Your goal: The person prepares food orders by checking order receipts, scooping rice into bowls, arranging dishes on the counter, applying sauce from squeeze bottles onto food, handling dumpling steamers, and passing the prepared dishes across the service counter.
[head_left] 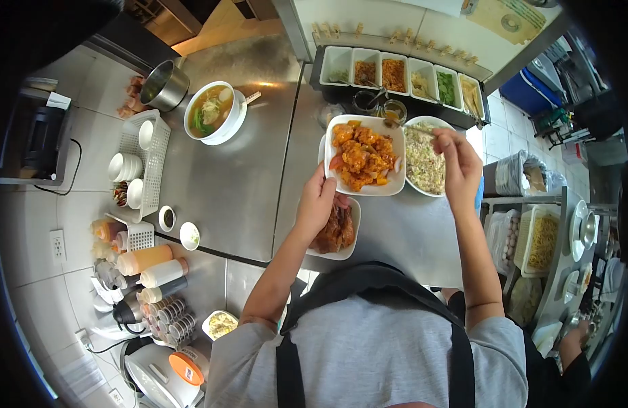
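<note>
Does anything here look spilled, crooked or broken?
Nothing clearly does. The soup is within its bowl, the orange food within the dish in the left hand. The pot and bottles seem to lean, but the wide lens may cause that.

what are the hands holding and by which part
The left hand holds the white dish of orange-glazed food by its near left corner; the right hand holds a spoon by its handle, in the fingertips.
</note>
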Action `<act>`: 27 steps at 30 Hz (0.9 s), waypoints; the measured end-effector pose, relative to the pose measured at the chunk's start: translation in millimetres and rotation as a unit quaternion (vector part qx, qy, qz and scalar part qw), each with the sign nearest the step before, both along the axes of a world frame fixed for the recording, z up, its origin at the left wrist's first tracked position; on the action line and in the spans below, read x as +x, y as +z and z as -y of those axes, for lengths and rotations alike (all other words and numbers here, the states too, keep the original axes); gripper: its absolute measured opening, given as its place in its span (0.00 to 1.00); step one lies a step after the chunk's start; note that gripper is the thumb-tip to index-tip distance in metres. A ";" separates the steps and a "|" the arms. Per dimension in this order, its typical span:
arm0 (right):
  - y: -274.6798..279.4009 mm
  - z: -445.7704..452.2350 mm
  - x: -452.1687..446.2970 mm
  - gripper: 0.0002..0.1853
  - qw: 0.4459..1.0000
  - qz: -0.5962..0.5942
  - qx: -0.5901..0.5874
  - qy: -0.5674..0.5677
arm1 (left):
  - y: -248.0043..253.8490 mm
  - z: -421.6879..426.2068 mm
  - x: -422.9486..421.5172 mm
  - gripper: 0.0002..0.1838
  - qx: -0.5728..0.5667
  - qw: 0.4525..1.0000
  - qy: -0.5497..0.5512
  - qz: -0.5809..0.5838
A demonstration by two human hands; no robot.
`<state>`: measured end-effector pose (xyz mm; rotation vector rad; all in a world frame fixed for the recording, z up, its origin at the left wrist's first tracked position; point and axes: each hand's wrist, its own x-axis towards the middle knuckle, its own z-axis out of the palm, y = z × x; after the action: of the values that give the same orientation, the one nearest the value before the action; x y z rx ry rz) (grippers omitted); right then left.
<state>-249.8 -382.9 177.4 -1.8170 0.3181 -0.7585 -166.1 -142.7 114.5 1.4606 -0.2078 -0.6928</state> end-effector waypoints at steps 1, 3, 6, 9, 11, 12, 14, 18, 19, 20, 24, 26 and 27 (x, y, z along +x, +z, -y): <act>-4.4 8.8 11.7 0.09 1.000 0.009 -0.019 -0.018 | -4.5 -2.8 1.8 0.18 -0.009 1.000 0.005 -0.004; -21.3 26.2 37.6 0.08 0.995 0.001 -0.086 -0.046 | -8.5 -8.2 3.2 0.20 0.000 0.999 0.028 -0.020; -65.7 46.2 72.5 0.06 0.984 -0.025 -0.172 -0.046 | -5.6 -17.0 5.9 0.21 0.008 0.999 0.045 -0.014; -88.5 54.9 91.7 0.10 0.966 -0.124 -0.228 0.004 | -5.7 -25.9 9.2 0.20 0.004 0.998 0.068 -0.012; -89.4 52.9 98.6 0.14 0.947 -0.100 -0.305 -0.026 | -6.0 -34.2 12.3 0.19 0.013 0.997 0.072 0.000; -85.7 50.1 102.7 0.16 0.934 -0.088 -0.343 -0.041 | -5.6 -36.7 14.1 0.19 0.018 0.997 0.074 0.005; -77.5 45.8 114.5 0.20 0.931 -0.119 -0.343 -0.031 | -2.3 -36.8 16.3 0.18 0.017 0.996 0.089 0.016; -75.5 50.6 139.4 0.13 0.943 -0.125 -0.309 0.004 | 7.2 -32.5 23.3 0.16 0.020 0.995 0.094 0.026; -77.0 55.3 146.1 0.11 0.948 -0.116 -0.297 0.007 | 8.2 -31.4 26.1 0.15 0.022 0.995 0.092 0.030; -77.0 59.7 151.3 0.10 0.949 -0.117 -0.292 -0.011 | 7.5 -30.9 28.1 0.16 0.019 0.995 0.090 0.025; -73.8 77.2 157.7 0.10 0.952 -0.167 -0.256 -0.011 | 5.3 -29.0 30.6 0.17 0.017 0.996 0.082 0.011; -72.0 79.2 154.7 0.11 0.950 -0.200 -0.238 0.017 | 7.1 -26.0 32.3 0.18 0.017 0.997 0.080 0.007; -74.8 79.4 153.2 0.11 0.950 -0.188 -0.250 0.016 | 8.3 -24.5 32.9 0.18 0.016 0.997 0.080 0.005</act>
<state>-96.5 -462.3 102.6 -2.4492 0.3626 -0.4885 -133.1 -118.3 122.9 1.4936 -0.0865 -0.5620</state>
